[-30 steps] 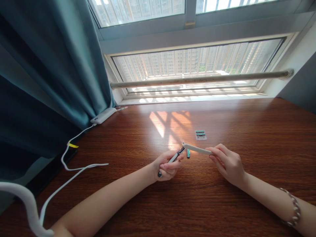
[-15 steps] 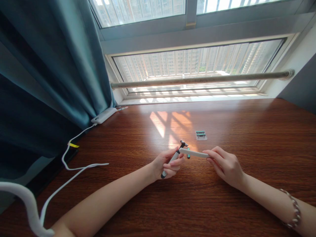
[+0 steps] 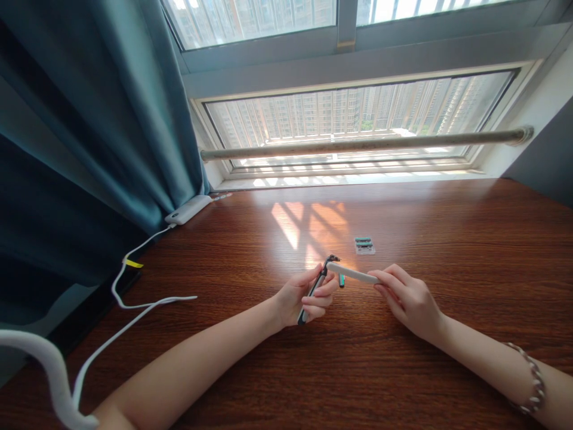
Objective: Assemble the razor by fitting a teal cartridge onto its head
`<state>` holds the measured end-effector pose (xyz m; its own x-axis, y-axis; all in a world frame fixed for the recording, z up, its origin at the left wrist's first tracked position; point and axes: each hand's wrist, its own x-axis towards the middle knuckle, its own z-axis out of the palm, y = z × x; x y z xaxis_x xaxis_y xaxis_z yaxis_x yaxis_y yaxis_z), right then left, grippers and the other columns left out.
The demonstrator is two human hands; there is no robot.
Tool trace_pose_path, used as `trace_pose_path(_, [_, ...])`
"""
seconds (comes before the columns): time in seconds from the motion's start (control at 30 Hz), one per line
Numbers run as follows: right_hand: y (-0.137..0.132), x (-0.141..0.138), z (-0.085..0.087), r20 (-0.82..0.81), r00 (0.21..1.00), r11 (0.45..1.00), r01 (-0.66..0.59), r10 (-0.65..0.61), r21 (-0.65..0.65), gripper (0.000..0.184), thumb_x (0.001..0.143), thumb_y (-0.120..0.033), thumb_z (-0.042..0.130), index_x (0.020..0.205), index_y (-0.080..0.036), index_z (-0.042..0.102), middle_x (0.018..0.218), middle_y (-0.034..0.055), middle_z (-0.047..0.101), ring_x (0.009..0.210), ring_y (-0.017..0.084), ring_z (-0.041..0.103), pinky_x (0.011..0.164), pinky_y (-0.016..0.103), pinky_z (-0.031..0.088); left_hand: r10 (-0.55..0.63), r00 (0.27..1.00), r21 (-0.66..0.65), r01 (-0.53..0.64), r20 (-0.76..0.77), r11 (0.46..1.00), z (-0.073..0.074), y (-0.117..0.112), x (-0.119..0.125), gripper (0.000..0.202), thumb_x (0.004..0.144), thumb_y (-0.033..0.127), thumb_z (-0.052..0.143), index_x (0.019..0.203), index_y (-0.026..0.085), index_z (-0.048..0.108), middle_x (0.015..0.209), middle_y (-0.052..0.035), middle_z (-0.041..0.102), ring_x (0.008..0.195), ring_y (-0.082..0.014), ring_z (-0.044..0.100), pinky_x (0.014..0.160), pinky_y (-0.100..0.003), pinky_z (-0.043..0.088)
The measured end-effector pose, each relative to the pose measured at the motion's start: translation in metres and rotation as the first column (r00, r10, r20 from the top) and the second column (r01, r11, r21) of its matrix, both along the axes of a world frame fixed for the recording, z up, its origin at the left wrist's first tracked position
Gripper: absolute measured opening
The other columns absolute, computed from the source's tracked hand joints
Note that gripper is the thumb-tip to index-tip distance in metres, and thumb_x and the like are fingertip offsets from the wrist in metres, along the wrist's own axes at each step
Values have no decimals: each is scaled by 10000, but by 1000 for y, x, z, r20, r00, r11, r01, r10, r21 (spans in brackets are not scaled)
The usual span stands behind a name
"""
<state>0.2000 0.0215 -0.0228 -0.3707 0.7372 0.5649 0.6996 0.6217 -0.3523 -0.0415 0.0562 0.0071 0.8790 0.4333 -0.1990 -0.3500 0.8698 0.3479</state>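
Note:
My left hand (image 3: 308,292) is closed round the handle of a razor (image 3: 313,292), grey-white and black, tilted with its black head up and to the right. From the other side, my right hand (image 3: 409,298) pinches the end of a slim white stick (image 3: 356,273). The stick's rounded far tip meets or overlaps the razor just below its head; whether they touch I cannot tell. Behind the stick, a small green and black razor cartridge (image 3: 342,281) lies on the table, partly hidden. Farther back sits a clear plastic case (image 3: 364,245) with green-striped cartridges in it.
The brown wooden table (image 3: 250,370) reaches to the window. A white power bank or similar device (image 3: 190,210) lies by the blue curtain (image 3: 134,107), with a white cable (image 3: 117,289) running from it. A thick white curved tube (image 3: 49,364) stands at lower left.
The razor has turned in my left hand, showing a different side of its handle, whose lower end shifted slightly right. The white stick's tip has risen a little toward the razor head.

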Motion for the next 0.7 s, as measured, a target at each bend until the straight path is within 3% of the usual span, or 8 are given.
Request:
trace_pose_path(0.2, [0, -1, 0, -40, 999, 1000, -4, 4, -13, 249, 853, -172, 413, 1086, -184, 499, 846, 54, 533, 655, 116, 530, 593, 220, 442, 13, 1000, 28, -13, 26, 1000, 0, -1, 1, 233, 839, 344, 440, 762, 124, 444, 582, 55, 275, 362, 11, 180, 325, -84, 165])
trace_pose_path(0.43, [-1, -1, 1, -33, 999, 998, -25, 23, -60, 260, 862, -174, 393, 1104, -188, 486, 864, 62, 531, 689, 126, 535, 629, 233, 450, 58, 998, 166, -57, -4, 984, 2, -4, 6, 243, 788, 334, 538, 727, 122, 436, 571, 62, 283, 375, 6, 154, 334, -85, 186])
trace_pose_path(0.57, [-1, -1, 1, 9, 996, 991, -90, 92, -97, 265, 867, -181, 376, 1113, -191, 474, 846, 58, 526, 669, 127, 533, 619, 235, 450, 104, 993, 294, -85, -49, 952, 0, -4, 8, 266, 762, 336, 572, 696, 122, 427, 565, 63, 268, 387, 3, 162, 341, -99, 181])
trace_pose_path(0.7, [-1, -2, 1, -43, 999, 998, 1, -4, -68, 229, 875, -196, 356, 1065, -184, 483, 813, 53, 523, 663, 134, 539, 614, 236, 447, 194, 978, 399, -148, -77, 905, -2, -4, 8, 207, 747, 293, 595, 762, 152, 444, 563, 66, 269, 387, -4, 183, 347, -109, 175])
